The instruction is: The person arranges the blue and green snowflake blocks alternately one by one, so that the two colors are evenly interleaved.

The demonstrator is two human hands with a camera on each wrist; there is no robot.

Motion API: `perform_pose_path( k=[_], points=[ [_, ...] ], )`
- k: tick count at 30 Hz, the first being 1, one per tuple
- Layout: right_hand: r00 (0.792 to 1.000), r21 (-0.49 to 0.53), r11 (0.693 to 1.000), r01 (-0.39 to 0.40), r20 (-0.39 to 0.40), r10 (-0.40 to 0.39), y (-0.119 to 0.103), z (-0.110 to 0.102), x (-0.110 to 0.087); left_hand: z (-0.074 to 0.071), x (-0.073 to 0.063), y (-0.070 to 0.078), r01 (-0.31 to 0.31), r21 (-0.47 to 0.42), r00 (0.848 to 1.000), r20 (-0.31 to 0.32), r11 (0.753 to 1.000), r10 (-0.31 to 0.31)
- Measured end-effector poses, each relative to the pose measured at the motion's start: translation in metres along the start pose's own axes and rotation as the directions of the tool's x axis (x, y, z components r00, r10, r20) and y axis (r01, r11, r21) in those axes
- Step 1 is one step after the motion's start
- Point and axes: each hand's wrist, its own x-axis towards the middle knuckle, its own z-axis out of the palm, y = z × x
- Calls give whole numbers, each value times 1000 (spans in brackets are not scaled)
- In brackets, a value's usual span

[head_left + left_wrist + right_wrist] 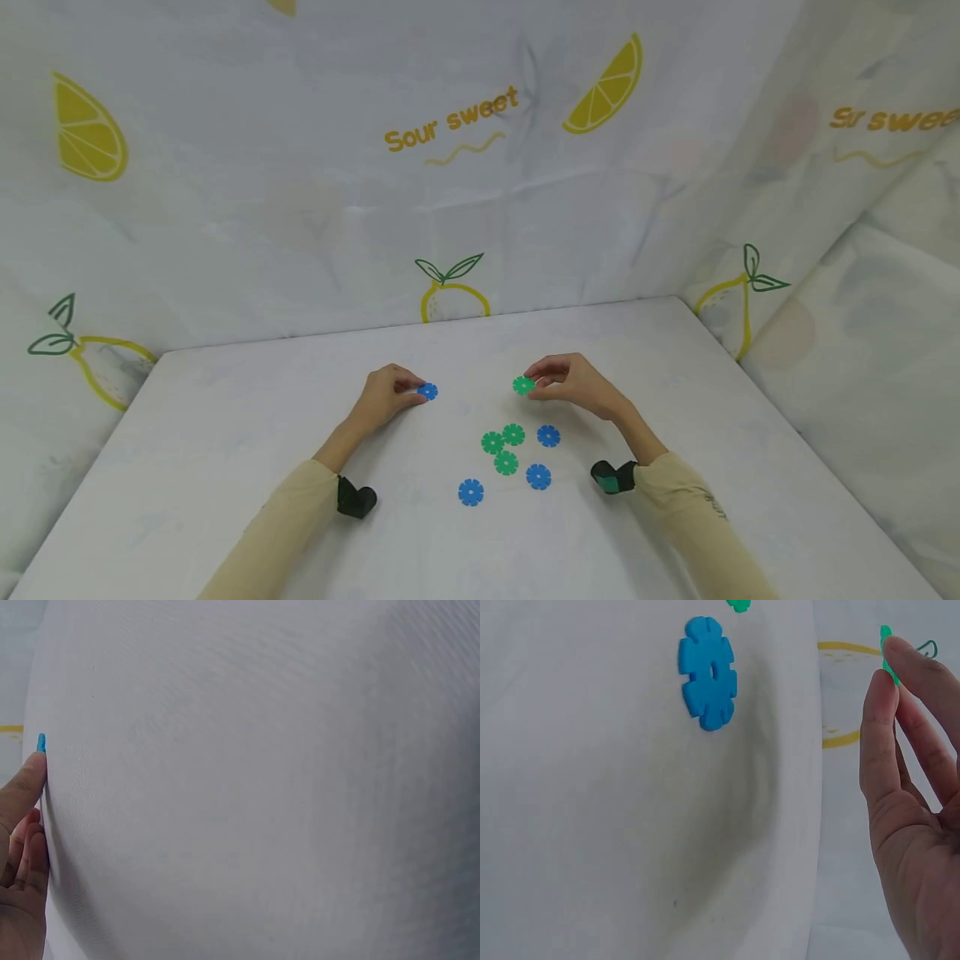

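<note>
My left hand (386,394) pinches a blue notched disc (428,392) by its left edge, toward the back of the table; in the left wrist view only the tip of this disc (42,742) shows past a finger. Across from it, my right hand (573,385) holds a green notched disc (522,385) between thumb and fingertips. The right wrist view shows that green disc (886,652) edge-on, raised off the tabletop. A gap separates the two held discs. Nearer the front lie three loose green discs (506,463), close together, and three blue discs (538,477).
The white table (225,467) is backed by a hanging cloth (300,208) printed with lemons, which also closes off the sides. Dark straps (356,498) sit at both wrists beside beige sleeves (285,521).
</note>
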Motion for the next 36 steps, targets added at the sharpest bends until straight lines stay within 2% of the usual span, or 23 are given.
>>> perform_pose_path(
  k=[7,12,19,25,36],
  points=[
    [999,50,999,22,46,-24,-3,15,28,1,0,-3,4,-16,1000,11,1000,-3],
    [998,44,999,28,51,-30,-4,25,42,2,0,-3,-7,-13,1000,3,1000,7],
    [999,85,996,-11,50,7,0,37,59,3,1,1,17,-10,1000,-1,1000,-17],
    [1000,-2,1000,-14,26,14,-2,48,73,3,3,2,33,6,999,7,999,-33],
    [999,-110,994,-3,41,7,-11,69,88,2,3,3,45,5,999,13,999,-45]
  ],
)
